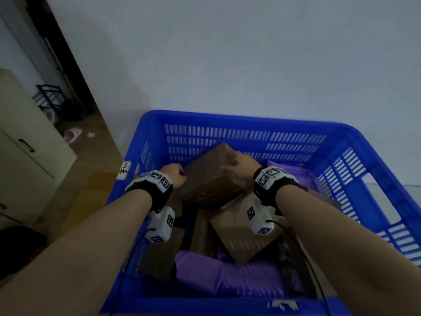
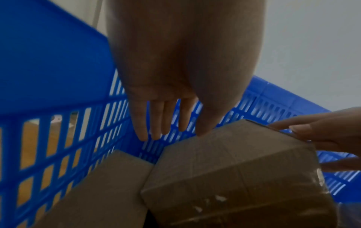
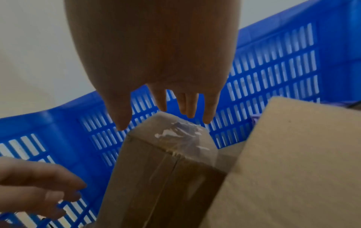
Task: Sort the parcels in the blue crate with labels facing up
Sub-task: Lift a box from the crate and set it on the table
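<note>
A blue slatted crate (image 1: 227,117) holds several parcels. On top of the pile a brown taped cardboard box (image 1: 209,179) stands tilted, no label showing on its visible faces. My left hand (image 1: 177,176) is at the box's left edge; in the left wrist view its fingers (image 2: 156,123) hang straight beside the box (image 2: 234,169) and only the thumb tip touches the edge. My right hand (image 1: 237,167) grips the box's far right corner, thumb on top and fingers behind. In the right wrist view the taped end of the box (image 3: 171,138) sits under that hand (image 3: 156,121).
Below lie another cardboard box (image 1: 241,233), a flat brown parcel (image 1: 159,254) at the left wall, and purple mailer bags (image 1: 227,277) front and back right. A beige cabinet (image 1: 27,144) stands left of the crate. A white wall is behind.
</note>
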{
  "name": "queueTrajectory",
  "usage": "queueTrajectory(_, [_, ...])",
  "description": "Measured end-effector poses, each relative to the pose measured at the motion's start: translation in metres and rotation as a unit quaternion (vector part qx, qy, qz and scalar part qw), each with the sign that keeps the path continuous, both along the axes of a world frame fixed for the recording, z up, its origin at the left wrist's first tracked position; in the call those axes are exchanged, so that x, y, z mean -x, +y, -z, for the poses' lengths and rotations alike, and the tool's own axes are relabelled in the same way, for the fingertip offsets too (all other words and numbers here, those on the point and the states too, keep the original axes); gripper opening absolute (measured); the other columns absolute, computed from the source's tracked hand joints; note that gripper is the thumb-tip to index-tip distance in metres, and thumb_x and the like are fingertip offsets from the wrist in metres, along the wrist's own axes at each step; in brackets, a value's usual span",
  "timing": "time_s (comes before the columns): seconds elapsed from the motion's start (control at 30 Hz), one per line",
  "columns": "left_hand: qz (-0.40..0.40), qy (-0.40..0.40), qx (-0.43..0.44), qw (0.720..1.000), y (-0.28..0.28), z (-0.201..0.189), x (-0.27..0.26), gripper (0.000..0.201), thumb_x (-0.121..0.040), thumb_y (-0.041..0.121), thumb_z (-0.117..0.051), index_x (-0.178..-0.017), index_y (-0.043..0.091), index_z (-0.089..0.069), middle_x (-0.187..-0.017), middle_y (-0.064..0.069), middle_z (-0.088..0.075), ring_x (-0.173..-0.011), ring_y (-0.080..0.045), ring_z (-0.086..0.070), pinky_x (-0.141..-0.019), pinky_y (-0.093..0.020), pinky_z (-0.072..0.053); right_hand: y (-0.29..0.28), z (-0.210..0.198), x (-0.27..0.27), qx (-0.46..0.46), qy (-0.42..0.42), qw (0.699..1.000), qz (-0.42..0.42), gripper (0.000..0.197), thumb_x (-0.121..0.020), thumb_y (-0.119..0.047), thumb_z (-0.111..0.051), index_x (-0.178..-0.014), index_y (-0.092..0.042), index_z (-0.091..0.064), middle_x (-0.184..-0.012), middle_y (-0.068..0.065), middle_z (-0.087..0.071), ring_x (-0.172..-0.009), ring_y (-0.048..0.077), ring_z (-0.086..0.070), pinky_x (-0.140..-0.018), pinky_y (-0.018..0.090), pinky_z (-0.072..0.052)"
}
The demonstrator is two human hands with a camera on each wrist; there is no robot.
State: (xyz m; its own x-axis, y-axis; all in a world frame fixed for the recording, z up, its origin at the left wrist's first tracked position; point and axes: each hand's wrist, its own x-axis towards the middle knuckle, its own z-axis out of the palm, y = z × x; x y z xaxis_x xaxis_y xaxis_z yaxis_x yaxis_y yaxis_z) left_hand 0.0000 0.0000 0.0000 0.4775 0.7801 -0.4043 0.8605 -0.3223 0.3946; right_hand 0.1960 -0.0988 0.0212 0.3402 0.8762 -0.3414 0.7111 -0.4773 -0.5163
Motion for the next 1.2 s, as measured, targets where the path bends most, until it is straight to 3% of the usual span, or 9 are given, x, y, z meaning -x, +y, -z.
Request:
queueTrajectory(0.13, [-0.028, 0.021, 0.047, 0.998, -0.002, 0.019, 0.001, 0.044, -0.094, 0.026, -0.050, -0.135, 0.009, -0.045, -0.135, -0.013, -0.051, -0.119, -0.030, -0.052, -0.094, -0.034, -0.045, -0.004, -0.001, 0.004, 0.009, 0.064, 0.997, 0.046, 0.082, -0.079, -0.049, -0.064, -0.148, -0.031, -0.022, -0.146, 0.007, -0.038, -0.122, 0.028, -0.050, -0.097, 0.043, -0.049])
queueTrajectory(0.27, [-0.041, 0.030, 0.079, 0.996, -0.001, 0.035, 0.002, 0.043, -0.091, 0.030, -0.050, -0.129, 0.011, -0.045, -0.126, -0.015, -0.055, -0.109, -0.033, -0.055, -0.094, -0.038, -0.048, -0.004, -0.006, 0.004, 0.011, 0.093, 0.994, 0.061, 0.076, -0.086, -0.037, -0.064, -0.148, -0.023, -0.023, -0.148, 0.005, -0.035, -0.123, 0.023, -0.047, -0.086, 0.028, -0.042])
queueTrajectory(0.37, [-0.058, 0.037, 0.085, 0.994, 0.000, 0.047, 0.005, 0.046, -0.089, 0.030, -0.051, -0.130, 0.010, -0.042, -0.121, -0.015, -0.056, -0.105, -0.033, -0.057, -0.091, -0.040, -0.050, -0.003, -0.004, 0.002, 0.025, 0.094, 0.993, 0.067, 0.075, -0.088, -0.035, -0.063, -0.149, -0.023, -0.021, -0.151, 0.005, -0.030, -0.131, 0.024, -0.041, -0.089, 0.024, -0.035])
queueTrajectory(0.5, [-0.086, 0.022, 0.117, 0.989, 0.000, 0.058, 0.003, 0.050, -0.094, 0.017, -0.048, -0.141, 0.006, -0.033, -0.132, -0.020, -0.049, -0.116, -0.034, -0.053, -0.091, -0.037, -0.047, -0.001, -0.005, 0.003, 0.034, 0.106, 0.991, 0.074, 0.074, -0.089, -0.031, -0.061, -0.150, -0.023, -0.019, -0.153, 0.005, -0.028, -0.132, 0.023, -0.040, -0.087, 0.023, -0.035])
queueTrajectory(0.73, [-0.125, -0.046, 0.174, 0.976, -0.003, 0.073, -0.001, 0.035, -0.092, 0.016, -0.049, -0.124, 0.001, -0.055, -0.123, -0.019, -0.060, -0.107, -0.034, -0.058, -0.091, -0.035, -0.048, -0.003, -0.007, 0.007, 0.039, 0.108, 0.990, 0.087, 0.073, -0.092, -0.030, -0.058, -0.151, -0.026, -0.015, -0.155, 0.005, -0.024, -0.126, 0.024, -0.048, -0.081, 0.025, -0.042])
queueTrajectory(0.83, [-0.183, -0.078, 0.199, 0.960, -0.004, 0.076, -0.003, 0.035, -0.091, 0.011, -0.049, -0.123, -0.003, -0.055, -0.124, -0.021, -0.058, -0.109, -0.037, -0.056, -0.091, -0.036, -0.046, -0.004, -0.008, 0.007, 0.042, 0.108, 0.989, 0.089, 0.071, -0.093, -0.029, -0.055, -0.151, -0.025, -0.016, -0.154, 0.007, -0.027, -0.123, 0.023, -0.048, -0.078, 0.023, -0.040])
queueTrajectory(0.97, [-0.249, -0.125, 0.239, 0.930, -0.002, 0.079, -0.002, 0.043, -0.089, 0.016, -0.051, -0.129, 0.000, -0.051, -0.127, -0.023, -0.056, -0.112, -0.038, -0.056, -0.099, -0.043, -0.048, -0.004, -0.009, 0.010, 0.032, 0.124, 0.987, 0.101, 0.067, -0.094, -0.028, -0.052, -0.150, -0.027, -0.016, -0.150, 0.008, -0.034, -0.095, 0.016, -0.053, -0.066, 0.020, -0.041])
queueTrajectory(1.1, [-0.301, -0.170, 0.281, 0.895, -0.009, 0.065, -0.001, 0.050, -0.088, 0.018, -0.060, -0.132, 0.000, -0.048, -0.128, -0.022, -0.056, -0.113, -0.037, -0.056, -0.088, -0.037, -0.051, -0.006, -0.016, 0.013, 0.011, 0.133, 0.984, 0.121, 0.068, -0.094, -0.031, -0.053, -0.150, -0.028, -0.016, -0.150, 0.007, -0.034, -0.124, 0.024, -0.048, -0.085, 0.024, -0.038])
queueTrajectory(1.2, [-0.329, -0.218, 0.316, 0.863, -0.014, 0.057, -0.002, 0.054, -0.086, 0.016, -0.065, -0.134, 0.000, -0.045, -0.130, -0.021, -0.056, -0.117, -0.035, -0.055, -0.086, -0.038, -0.050, -0.010, -0.026, 0.011, -0.013, 0.159, 0.977, 0.141, 0.070, -0.091, -0.027, -0.059, -0.150, -0.025, -0.020, -0.146, 0.006, -0.039, -0.116, 0.023, -0.052, -0.080, 0.023, -0.044])
